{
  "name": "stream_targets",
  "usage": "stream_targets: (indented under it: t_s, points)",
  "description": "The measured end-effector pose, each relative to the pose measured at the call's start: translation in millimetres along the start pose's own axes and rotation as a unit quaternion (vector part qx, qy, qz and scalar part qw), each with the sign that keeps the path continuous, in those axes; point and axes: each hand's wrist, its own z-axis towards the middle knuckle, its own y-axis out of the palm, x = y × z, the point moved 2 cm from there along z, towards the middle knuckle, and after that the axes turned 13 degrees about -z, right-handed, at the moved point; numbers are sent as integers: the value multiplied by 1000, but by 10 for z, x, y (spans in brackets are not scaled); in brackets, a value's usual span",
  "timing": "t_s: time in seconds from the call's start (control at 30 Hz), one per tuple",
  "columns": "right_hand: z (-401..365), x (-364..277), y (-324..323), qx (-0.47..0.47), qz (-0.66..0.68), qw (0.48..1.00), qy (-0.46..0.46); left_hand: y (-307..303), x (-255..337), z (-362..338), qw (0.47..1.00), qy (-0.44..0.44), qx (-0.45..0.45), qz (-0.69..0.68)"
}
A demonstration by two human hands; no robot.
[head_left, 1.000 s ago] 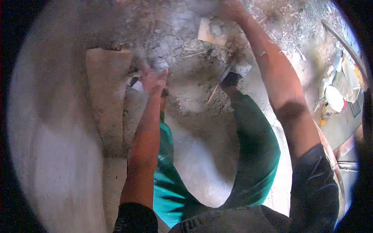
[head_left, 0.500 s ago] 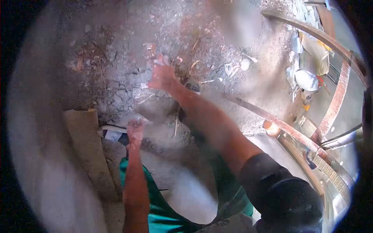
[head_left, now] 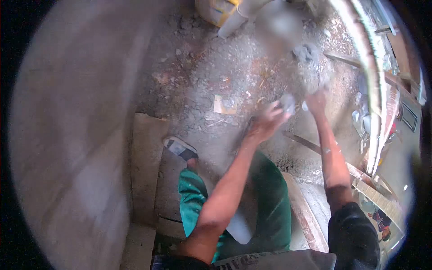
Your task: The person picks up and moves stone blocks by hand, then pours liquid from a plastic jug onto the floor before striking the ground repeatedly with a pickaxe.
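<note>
My left hand [head_left: 267, 123] reaches over the dirt floor with its fingers closed on a pale grey chunk [head_left: 288, 103], whose exact kind is blurred. Just right of it is my right hand [head_left: 317, 102], smeared by motion, so its fingers cannot be read. A small whitish bit shows at its left edge. Beyond the right hand lies a grey crumpled lump [head_left: 306, 53] on the ground. A flat pale fragment [head_left: 225, 105] rests on the rubble left of my left hand.
Loose rubble [head_left: 193, 85] covers the floor. A yellow-and-white container [head_left: 218, 11] stands at the top. A rough wall [head_left: 81, 112] rises at left, with a board [head_left: 148, 157] beside it. Wooden poles [head_left: 310, 144] cross at right. Another person [head_left: 382, 225] shows at lower right.
The view has swung, bringing the wall and the container into sight. My right hand has moved from the rubble to the right side, and my left hand has reached forward, holding a pale piece.
</note>
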Motion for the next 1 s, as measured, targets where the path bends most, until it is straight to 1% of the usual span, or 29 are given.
stream_targets:
  t_s: [0.03, 0.07, 0.1, 0.13, 0.17, 0.23, 0.27, 0.3, 0.33, 0.37, 0.4, 0.43, 0.47, 0.5, 0.53, 0.57, 0.6, 0.63, 0.67, 0.7, 0.73, 0.77, 0.8, 0.87, 0.9, 0.97, 1.0]
  points:
    - [-235, 168, 316, 38, 24, 998, -46, 4, 505, 38, 1000, -6, 10, -24]
    - [-510, 260, 454, 76, 48, 992, -92, 6, 1021, 77, 999, -11, 21, -48]
    - [-824, 101, 308, 83, 50, 989, -116, -7, 1352, 22, 987, -47, 38, -151]
    - [-1204, -221, 167, 90, 52, 985, -139, -27, 1563, -52, 963, -84, 53, -252]
    - [-1545, -442, 106, 35, 94, 981, -169, -119, 1617, -154, 962, -64, 71, -257]
    - [-2234, -883, -15, -83, 178, 958, -210, -383, 1350, -492, 964, -71, 102, -237]
    - [-2583, -1171, -13, -185, 105, 966, -150, -605, 1376, -742, 974, -136, 114, -139]
    - [-2944, -1455, -14, -287, 14, 952, -102, -865, 1384, -1042, 971, -198, 126, -39]
    - [-3201, -1721, -307, -320, 80, 939, -96, -1082, 887, -1431, 953, -245, 173, -43]
    - [-3498, -1913, -472, -276, 110, 947, -127, -1312, 1228, -1813, 925, -317, 208, -10]
    - [-3797, -2105, -637, -230, 137, 950, -159, -1546, 1072, -2219, 916, -323, 237, 6]
    - [-4087, -2253, -753, -106, 127, 960, -227, -1796, 858, -2698, 902, -338, 267, 19]
    - [-4275, -2361, -810, -144, 156, 952, -221, -2085, 556, -3195, 909, -302, 262, 120]
    - [-4447, -2459, -862, -183, 186, 941, -214, -2331, 205, -3792, 929, -192, 273, 158]
    - [-4613, -2553, -903, -224, 218, 928, -204, -2665, -438, -4481, 942, -154, 284, 84]
    - [-4748, -2604, -894, -223, 220, 927, -204, -2813, -459, -4939, 946, -100, 302, -65]
    - [-4832, -2663, -923, -224, 208, 924, -227, -2958, -460, -5384, 926, -44, 310, -212]
    - [-4814, -2705, -938, -223, 196, 920, -254, -3000, -237, -5697, 914, 79, 295, -267]
    - [-4769, -2738, -931, -224, 183, 914, -283, -3197, -407, -6229, 917, -15, 309, -253]
    - [-4672, -2803, -804, -163, 159, 915, -333, -3447, -638, -6709, 911, -106, 320, -236]
    - [-4617, -2816, -465, -175, 171, 927, -285, -3525, -709, -7031, 874, -112, 309, -358]
    - [-4489, -2808, -341, -176, 162, 932, -274, -3567, -712, -7300, 822, -117, 295, -474]
    - [-4358, -2802, -228, -176, 153, 936, -263, -3610, -703, -7406, 755, -119, 278, -582]
    - [-3641, -2880, -440, -139, 177, 943, -246, -3599, -653, -7462, 774, -88, 225, -585]
    - [-3197, -3000, -780, -114, 231, 946, -195, -3534, -616, -7495, 780, -74, 200, -588]
    - [-2276, -3292, -1225, 101, 225, 947, -207, -3451, -731, -7290, 764, -50, 235, -598]
    - [-1811, -3512, -1676, 65, 173, 971, -154, -3379, -834, -7097, 755, -35, 255, -603]
